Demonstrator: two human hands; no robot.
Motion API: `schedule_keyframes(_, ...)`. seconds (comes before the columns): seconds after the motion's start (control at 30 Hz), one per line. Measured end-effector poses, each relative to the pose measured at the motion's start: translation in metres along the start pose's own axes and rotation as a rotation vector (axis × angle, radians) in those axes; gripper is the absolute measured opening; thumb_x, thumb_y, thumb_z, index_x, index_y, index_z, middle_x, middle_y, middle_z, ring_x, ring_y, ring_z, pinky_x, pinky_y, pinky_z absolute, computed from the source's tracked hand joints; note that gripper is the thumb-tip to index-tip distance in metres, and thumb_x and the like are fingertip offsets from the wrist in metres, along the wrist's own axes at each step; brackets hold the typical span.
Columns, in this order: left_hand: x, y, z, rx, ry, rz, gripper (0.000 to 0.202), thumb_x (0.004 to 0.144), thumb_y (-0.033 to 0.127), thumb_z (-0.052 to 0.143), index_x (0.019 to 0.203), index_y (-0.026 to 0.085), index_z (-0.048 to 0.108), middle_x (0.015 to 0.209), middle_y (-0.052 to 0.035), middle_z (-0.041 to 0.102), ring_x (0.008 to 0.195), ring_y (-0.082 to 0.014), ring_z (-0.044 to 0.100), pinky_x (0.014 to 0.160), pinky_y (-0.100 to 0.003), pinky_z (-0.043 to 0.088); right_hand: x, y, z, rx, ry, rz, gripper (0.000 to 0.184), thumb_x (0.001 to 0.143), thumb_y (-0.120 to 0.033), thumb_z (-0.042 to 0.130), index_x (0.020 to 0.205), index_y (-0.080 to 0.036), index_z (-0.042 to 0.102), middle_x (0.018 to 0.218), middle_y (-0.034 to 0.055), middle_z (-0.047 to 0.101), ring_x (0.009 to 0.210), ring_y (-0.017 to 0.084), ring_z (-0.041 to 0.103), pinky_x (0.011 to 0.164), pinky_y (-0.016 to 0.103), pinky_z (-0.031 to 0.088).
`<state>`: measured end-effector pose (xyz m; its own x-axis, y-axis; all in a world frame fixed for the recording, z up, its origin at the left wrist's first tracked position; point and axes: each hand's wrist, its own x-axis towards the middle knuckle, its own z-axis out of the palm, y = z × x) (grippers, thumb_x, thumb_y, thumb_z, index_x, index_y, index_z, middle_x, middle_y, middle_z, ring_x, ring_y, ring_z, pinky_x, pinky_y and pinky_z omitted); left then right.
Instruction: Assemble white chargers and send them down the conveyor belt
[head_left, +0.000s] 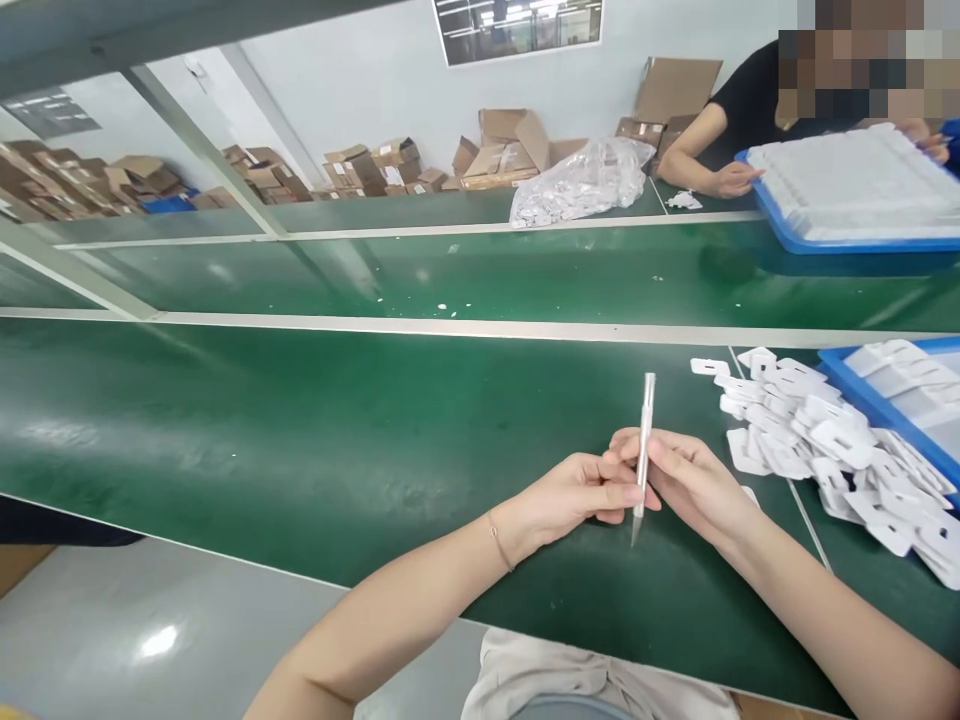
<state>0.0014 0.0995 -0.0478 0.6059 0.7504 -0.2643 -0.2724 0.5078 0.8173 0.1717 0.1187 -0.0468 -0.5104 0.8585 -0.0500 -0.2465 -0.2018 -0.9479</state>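
Observation:
Between both my hands is a slim silver craft knife point(643, 440), held nearly upright over the green bench, its pointed blade facing down toward me. The fingers of my left hand point(581, 490) pinch its lower part near the blade. Higher on the handle, the thumb and fingers of my right hand point(690, 475) close round it. To the right of my right hand lies a heap of flat white plastic pieces point(817, 430) with small rectangular slots. One more white piece is partly hidden behind my right wrist.
A blue tray point(862, 385) with white parts stands at the right edge. Across the green conveyor strip point(450, 270), a co-worker's hand point(735, 180) touches another blue tray point(795, 240) of white pieces. A clear plastic bag point(585, 180) and cardboard boxes point(510, 150) are at the back.

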Motion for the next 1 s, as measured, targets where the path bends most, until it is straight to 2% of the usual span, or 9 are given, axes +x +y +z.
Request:
schedule_keyframes(0.13,-0.001,-0.003,0.000,0.021,0.072,-0.041,0.048,0.051,0.053,0.092,0.065,0.013,0.070,0.070,-0.0013,0.064,0.063,-0.0066,0.048,0.059,-0.023,0.031,0.002,0.002,0.001,-0.034,0.001,-0.032,0.037,0.083,-0.057,0.073,0.073,-0.021,0.078,0.086,0.0057,0.061,0.069,0.015,0.059,0.057,0.025,0.052)
schedule_keyframes(0.27,0.000,-0.004,0.001,0.045,0.088,-0.031,0.049,0.049,0.056,0.092,0.062,0.014,0.070,0.069,-0.0007,0.063,0.060,-0.0060,0.044,0.058,-0.024,0.028,0.002,0.001,0.002,-0.110,0.066,-0.032,0.042,0.079,-0.061,0.075,0.070,-0.020,0.077,0.087,0.0082,0.061,0.076,0.019,0.060,0.060,0.030,0.054)
schedule_keyframes(0.4,-0.002,-0.002,-0.001,0.057,0.021,0.054,0.041,0.064,0.054,0.087,0.072,0.015,0.077,0.063,0.0012,0.055,0.056,-0.0059,0.037,0.057,-0.027,0.025,0.001,-0.002,0.001,-0.085,0.082,-0.006,0.041,0.079,-0.061,0.075,0.069,-0.021,0.075,0.081,0.0079,0.064,0.073,0.021,0.060,0.059,0.032,0.054)
schedule_keyframes(0.5,-0.005,0.000,-0.004,0.017,-0.014,0.104,0.040,0.076,0.053,0.078,0.088,0.016,0.081,0.060,0.0037,0.043,0.057,-0.0075,0.038,0.060,-0.029,0.028,0.000,-0.006,-0.006,-0.035,0.190,-0.055,0.036,0.083,-0.057,0.074,0.069,-0.024,0.073,0.066,0.0052,0.062,0.080,0.022,0.061,0.065,0.031,0.052)
schedule_keyframes(0.6,-0.007,0.003,-0.006,-0.028,0.018,0.113,0.039,0.081,0.052,0.075,0.096,0.017,0.081,0.062,0.0034,0.040,0.060,-0.0087,0.040,0.062,-0.030,0.030,0.000,-0.012,-0.015,-0.032,0.324,-0.102,0.034,0.079,-0.059,0.077,0.069,-0.027,0.071,0.065,0.0032,0.062,0.079,0.021,0.060,0.068,0.030,0.051)
schedule_keyframes(0.67,-0.007,0.003,-0.007,-0.047,0.059,0.123,0.037,0.081,0.050,0.075,0.096,0.017,0.081,0.063,0.0029,0.041,0.060,-0.0092,0.040,0.064,-0.030,0.031,-0.001,-0.016,-0.019,-0.054,0.351,-0.114,0.035,0.078,-0.061,0.077,0.070,-0.027,0.071,0.063,0.0019,0.061,0.072,0.019,0.058,0.064,0.029,0.049)
schedule_keyframes(0.8,-0.003,0.001,-0.011,-0.133,0.117,0.164,0.040,0.086,0.051,0.070,0.104,0.017,0.079,0.069,0.0010,0.040,0.065,-0.0107,0.039,0.064,-0.029,0.033,-0.005,-0.019,-0.018,-0.264,0.311,-0.106,0.037,0.083,-0.061,0.072,0.073,-0.025,0.069,0.056,0.0014,0.061,0.058,0.016,0.053,0.056,0.028,0.043)
schedule_keyframes(0.9,-0.002,0.000,-0.015,-0.204,0.142,0.196,0.049,0.089,0.057,0.061,0.113,0.018,0.076,0.079,-0.0021,0.044,0.072,-0.0132,0.040,0.068,-0.029,0.037,-0.009,-0.015,-0.011,-0.425,0.211,-0.062,0.038,0.089,-0.059,0.066,0.080,-0.022,0.068,0.059,0.0024,0.065,0.048,0.012,0.046,0.048,0.027,0.036)
schedule_keyframes(1.0,-0.002,0.002,-0.015,-0.235,0.155,0.213,0.051,0.089,0.060,0.058,0.113,0.019,0.076,0.086,-0.0040,0.048,0.079,-0.0149,0.043,0.077,-0.029,0.041,-0.011,-0.010,-0.004,-0.502,0.090,-0.055,0.040,0.094,-0.058,0.058,0.085,-0.020,0.067,0.061,0.0019,0.065,0.045,0.010,0.041,0.044,0.026,0.031)
